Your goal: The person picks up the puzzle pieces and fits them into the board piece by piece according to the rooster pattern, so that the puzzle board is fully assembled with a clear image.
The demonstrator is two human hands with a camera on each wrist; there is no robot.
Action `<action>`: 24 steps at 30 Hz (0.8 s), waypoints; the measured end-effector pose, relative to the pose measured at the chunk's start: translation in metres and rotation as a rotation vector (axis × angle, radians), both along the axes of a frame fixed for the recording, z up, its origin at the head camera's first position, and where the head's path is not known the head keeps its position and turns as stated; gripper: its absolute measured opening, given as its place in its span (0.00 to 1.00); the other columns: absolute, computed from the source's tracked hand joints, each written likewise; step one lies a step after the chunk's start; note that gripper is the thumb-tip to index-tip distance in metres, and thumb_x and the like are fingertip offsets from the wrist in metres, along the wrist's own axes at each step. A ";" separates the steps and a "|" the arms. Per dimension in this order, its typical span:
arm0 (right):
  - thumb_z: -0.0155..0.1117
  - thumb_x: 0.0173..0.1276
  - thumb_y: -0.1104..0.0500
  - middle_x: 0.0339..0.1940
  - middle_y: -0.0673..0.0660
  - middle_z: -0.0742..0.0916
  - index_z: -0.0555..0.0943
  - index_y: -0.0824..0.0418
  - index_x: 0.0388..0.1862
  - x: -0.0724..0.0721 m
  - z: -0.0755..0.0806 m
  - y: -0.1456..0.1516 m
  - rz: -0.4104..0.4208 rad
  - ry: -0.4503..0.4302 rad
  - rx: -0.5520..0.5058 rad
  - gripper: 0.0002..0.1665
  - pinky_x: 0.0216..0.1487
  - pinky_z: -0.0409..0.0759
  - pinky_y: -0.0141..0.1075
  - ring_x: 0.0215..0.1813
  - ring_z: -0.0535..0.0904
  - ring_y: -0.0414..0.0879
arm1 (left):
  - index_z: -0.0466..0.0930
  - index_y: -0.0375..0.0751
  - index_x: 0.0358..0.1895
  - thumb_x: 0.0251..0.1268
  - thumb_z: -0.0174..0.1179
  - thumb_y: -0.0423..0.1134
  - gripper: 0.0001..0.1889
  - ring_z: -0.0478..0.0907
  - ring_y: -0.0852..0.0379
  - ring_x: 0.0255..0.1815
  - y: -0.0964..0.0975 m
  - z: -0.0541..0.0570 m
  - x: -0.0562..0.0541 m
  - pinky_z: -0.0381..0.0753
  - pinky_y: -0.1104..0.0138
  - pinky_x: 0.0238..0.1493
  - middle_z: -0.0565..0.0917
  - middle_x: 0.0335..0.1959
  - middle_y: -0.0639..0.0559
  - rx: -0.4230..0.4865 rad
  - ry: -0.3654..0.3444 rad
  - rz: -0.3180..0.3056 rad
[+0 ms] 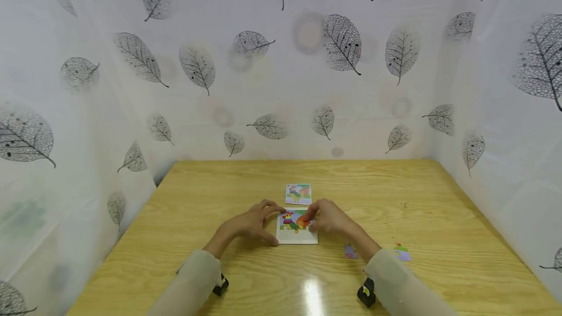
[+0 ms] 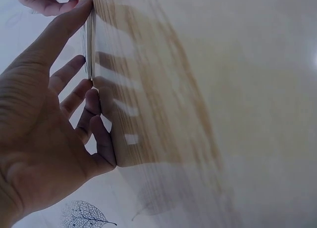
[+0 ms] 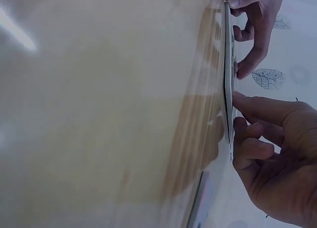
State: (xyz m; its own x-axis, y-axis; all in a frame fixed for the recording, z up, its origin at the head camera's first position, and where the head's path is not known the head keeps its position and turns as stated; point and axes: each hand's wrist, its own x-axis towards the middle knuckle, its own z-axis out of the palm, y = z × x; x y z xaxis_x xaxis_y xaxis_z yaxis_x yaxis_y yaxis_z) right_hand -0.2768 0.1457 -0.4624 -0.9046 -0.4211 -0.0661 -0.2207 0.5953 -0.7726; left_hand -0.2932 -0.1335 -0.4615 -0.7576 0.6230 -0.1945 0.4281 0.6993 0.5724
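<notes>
Board [image 1: 298, 238] | left hand [image 1: 251, 223]: fingers spread at edge, likely for steadying | right hand [image 1: 330, 218]: fingers touch picture [image 1: 288, 218], pinching cannot tell

Clearance around the puzzle board [image 1: 297, 238]
Near-side access is open: the wooden tabletop [image 1: 268, 279] runs bare between the left sleeve [image 1: 197, 267] and a purple puzzle piece [image 1: 351, 251] just inboard of the right sleeve [image 1: 395, 274]. Black wrist devices [image 1: 366, 293] project below the sleeves. The left hand [image 1: 251, 223] obstructs the board's left edge; the right hand [image 1: 330, 218] covers the upper right edge. A picture card [image 1: 298, 194] lies just beyond the far edge, leaving a narrow gap. Outboard room extends past both arms, bounded by leaf-print curtains [image 1: 290, 82].
</notes>
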 end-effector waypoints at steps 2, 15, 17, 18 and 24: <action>0.76 0.59 0.73 0.43 0.53 0.90 0.87 0.62 0.40 0.002 0.001 0.000 -0.001 -0.006 0.004 0.12 0.53 0.83 0.47 0.51 0.82 0.51 | 0.67 0.56 0.77 0.55 0.79 0.55 0.46 0.57 0.38 0.78 0.000 -0.001 0.000 0.67 0.35 0.70 0.60 0.77 0.48 0.005 -0.002 0.002; 0.70 0.70 0.66 0.51 0.63 0.84 0.83 0.68 0.58 0.015 0.013 0.040 0.127 -0.087 -0.105 0.18 0.22 0.69 0.30 0.22 0.69 0.40 | 0.67 0.56 0.77 0.55 0.79 0.55 0.46 0.57 0.39 0.77 -0.001 -0.003 0.001 0.67 0.35 0.70 0.60 0.77 0.49 0.005 0.006 -0.003; 0.69 0.71 0.65 0.52 0.65 0.83 0.82 0.68 0.59 0.017 0.014 0.049 0.133 -0.095 -0.114 0.19 0.22 0.70 0.30 0.24 0.71 0.42 | 0.67 0.56 0.77 0.55 0.79 0.54 0.46 0.57 0.38 0.77 -0.002 -0.002 0.001 0.67 0.35 0.70 0.60 0.77 0.48 0.003 0.008 -0.002; 0.69 0.71 0.65 0.52 0.65 0.82 0.81 0.69 0.60 0.018 0.014 0.054 0.133 -0.106 -0.119 0.20 0.22 0.70 0.30 0.24 0.71 0.43 | 0.67 0.56 0.77 0.55 0.79 0.54 0.46 0.57 0.38 0.77 -0.002 -0.001 0.001 0.67 0.35 0.70 0.60 0.77 0.48 0.005 0.006 -0.001; 0.68 0.72 0.64 0.54 0.68 0.80 0.78 0.70 0.64 0.026 0.010 0.084 0.128 -0.174 -0.161 0.23 0.18 0.64 0.27 0.19 0.64 0.38 | 0.67 0.57 0.77 0.55 0.78 0.55 0.46 0.57 0.38 0.77 -0.002 -0.001 0.000 0.66 0.34 0.70 0.61 0.76 0.49 0.005 0.002 -0.006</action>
State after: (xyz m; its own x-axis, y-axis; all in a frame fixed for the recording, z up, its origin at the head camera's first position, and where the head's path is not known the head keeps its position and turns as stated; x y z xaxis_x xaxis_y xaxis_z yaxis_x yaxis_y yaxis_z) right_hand -0.2504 0.2292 -0.4520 -0.8242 -0.5490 -0.1388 -0.1417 0.4373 -0.8881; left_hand -0.2936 -0.1352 -0.4626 -0.7546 0.6281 -0.1902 0.4331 0.6943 0.5748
